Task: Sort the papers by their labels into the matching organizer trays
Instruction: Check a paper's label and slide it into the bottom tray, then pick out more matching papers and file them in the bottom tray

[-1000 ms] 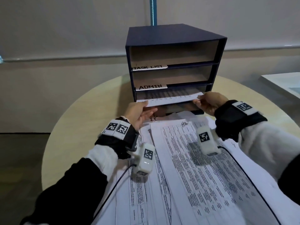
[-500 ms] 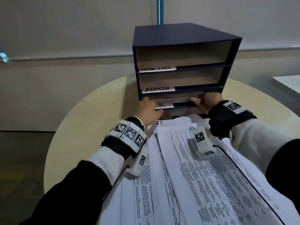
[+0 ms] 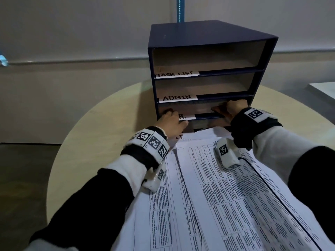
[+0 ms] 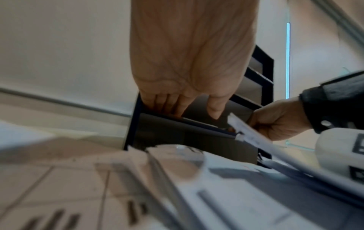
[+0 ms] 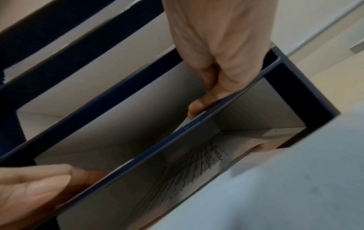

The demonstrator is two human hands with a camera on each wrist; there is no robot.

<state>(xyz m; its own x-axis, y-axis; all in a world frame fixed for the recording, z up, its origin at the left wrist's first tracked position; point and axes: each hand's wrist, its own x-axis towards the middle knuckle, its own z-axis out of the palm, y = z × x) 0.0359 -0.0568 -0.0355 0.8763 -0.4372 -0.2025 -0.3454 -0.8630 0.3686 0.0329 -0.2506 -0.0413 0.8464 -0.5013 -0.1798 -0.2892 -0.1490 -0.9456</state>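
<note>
A dark blue organizer stands on the round table, its trays labelled TASK LIST, ADMIN, a label half hidden by my left hand, and I.T. Both hands are at the third tray, where a printed sheet lies almost fully inside. My left hand reaches into the tray's left end with straight fingers resting on the shelf. My right hand pinches the sheet's near edge at the right end, fingers curled over the shelf lip.
Several printed sheets are spread over the table between me and the organizer, reaching its bottom tray. That bottom tray holds a printed page. Another pale surface stands at the far right.
The sheet, held out in front of the third tray a second ago, has slid nearly all the way in. Both hands have followed it forward to the tray's mouth.
</note>
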